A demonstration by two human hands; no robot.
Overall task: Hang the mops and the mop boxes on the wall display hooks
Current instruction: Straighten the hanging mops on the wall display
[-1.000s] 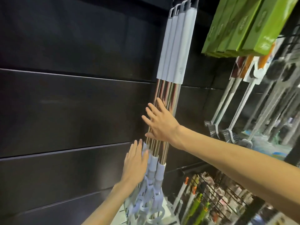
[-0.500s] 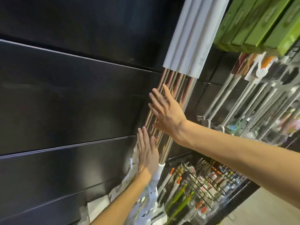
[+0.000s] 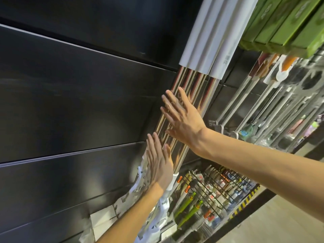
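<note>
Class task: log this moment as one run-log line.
left hand: flat on mop poles | right hand: flat on poles, higher | mops: hanging against dark wall

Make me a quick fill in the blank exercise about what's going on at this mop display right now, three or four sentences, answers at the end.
1. Both hands lie flat with straight fingers on the shiny metal poles of the hanging ____.
2. The right hand rests ____ on the poles than the left hand.
3. The sleeves above the metal poles are ____ in colour.
4. The boxes at the upper right are ____.

Missing words: mops; higher; white; green
</note>
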